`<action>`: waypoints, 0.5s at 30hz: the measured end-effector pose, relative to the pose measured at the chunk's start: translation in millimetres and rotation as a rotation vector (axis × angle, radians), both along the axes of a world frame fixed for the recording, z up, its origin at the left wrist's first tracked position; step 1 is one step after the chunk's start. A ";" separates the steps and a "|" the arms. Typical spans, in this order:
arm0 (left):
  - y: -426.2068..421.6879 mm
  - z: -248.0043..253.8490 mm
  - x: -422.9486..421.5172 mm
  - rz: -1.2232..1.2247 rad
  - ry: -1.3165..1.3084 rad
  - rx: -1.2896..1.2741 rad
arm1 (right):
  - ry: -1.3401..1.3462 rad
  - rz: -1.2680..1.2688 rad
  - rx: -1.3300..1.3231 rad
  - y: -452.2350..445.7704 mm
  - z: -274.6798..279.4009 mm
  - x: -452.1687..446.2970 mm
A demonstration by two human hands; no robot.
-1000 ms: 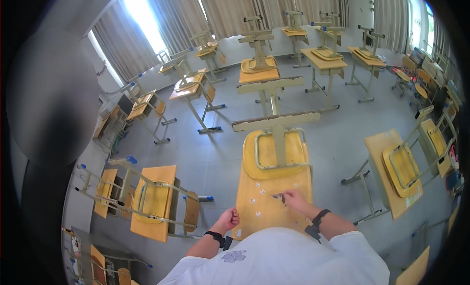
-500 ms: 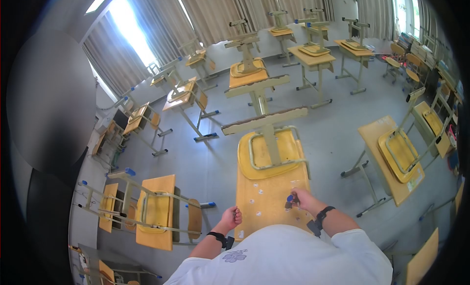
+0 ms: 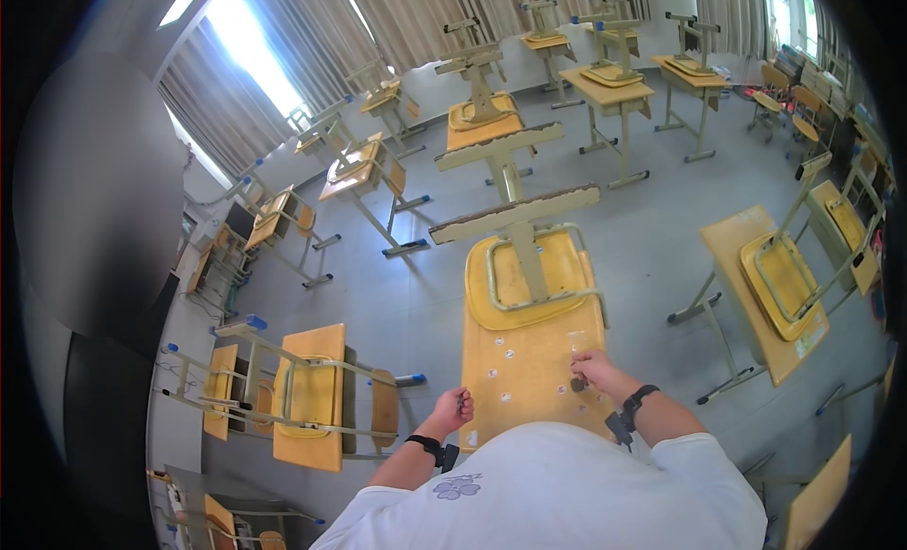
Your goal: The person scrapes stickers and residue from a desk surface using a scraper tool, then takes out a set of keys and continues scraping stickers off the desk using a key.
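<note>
"Dark and dull, what's that little thing (image 3: 578,384) at the right hand (image 3: 597,369)?"

"It's a small lump, round at the low end. It's too blurry for me to name. It hangs from the fingers, over the right side of the yellow desk (image 3: 543,356)."

"What are those fingers doing?"

"Thumb and first finger seem to pinch it, and the others curl in."

"How do you hold it well?"

"Pinch just enough so it can't slip. Have it low over the wood, so it can't fall far. Turn it slowly, and don't let your fingers hide it."

"And the left hand (image 3: 452,411)?"

"Its fingers are curled and pressed together, with a dark bit (image 3: 461,400) poking out. It's by the desk's left edge. A snug fist is good for that, but not a hard squeeze."

"What's around them?"

"White spots (image 3: 505,397) dot the desk top. Past those, a yellow chair (image 3: 484,290) sits upside down on the desk. Farther out, more desks (image 3: 605,92) with chairs on top stand on the grey floor (image 3: 416,304). Brown curtains (image 3: 406,21) hang at the back."
</note>
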State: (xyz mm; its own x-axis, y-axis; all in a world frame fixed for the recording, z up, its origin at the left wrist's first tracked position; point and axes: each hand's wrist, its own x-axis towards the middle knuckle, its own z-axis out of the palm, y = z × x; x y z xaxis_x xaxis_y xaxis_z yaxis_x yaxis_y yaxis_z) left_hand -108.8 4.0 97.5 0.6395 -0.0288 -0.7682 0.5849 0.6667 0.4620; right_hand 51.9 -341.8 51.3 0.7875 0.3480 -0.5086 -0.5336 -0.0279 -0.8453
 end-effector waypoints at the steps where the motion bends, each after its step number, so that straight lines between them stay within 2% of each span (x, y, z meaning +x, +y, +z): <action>1: 0.8 0.1 0.0 0.008 0.008 -0.011 | -0.008 0.063 -0.069 -1.4 0.3 0.1; 6: 2.7 0.8 -0.7 0.022 0.025 -0.011 | -0.084 0.216 -0.200 -3.0 0.3 -1.7; 8: 3.2 -2.2 0.0 0.025 0.028 -0.029 | -0.227 0.344 -0.417 -6.0 -0.5 -1.7; 12: 1.4 -1.2 -0.3 0.038 0.032 -0.043 | -0.192 0.297 -0.487 -7.4 -9.5 -3.6; 15: 0.7 -3.6 -1.4 0.039 0.030 -0.048 | -0.250 0.403 -0.502 -11.2 7.9 -2.2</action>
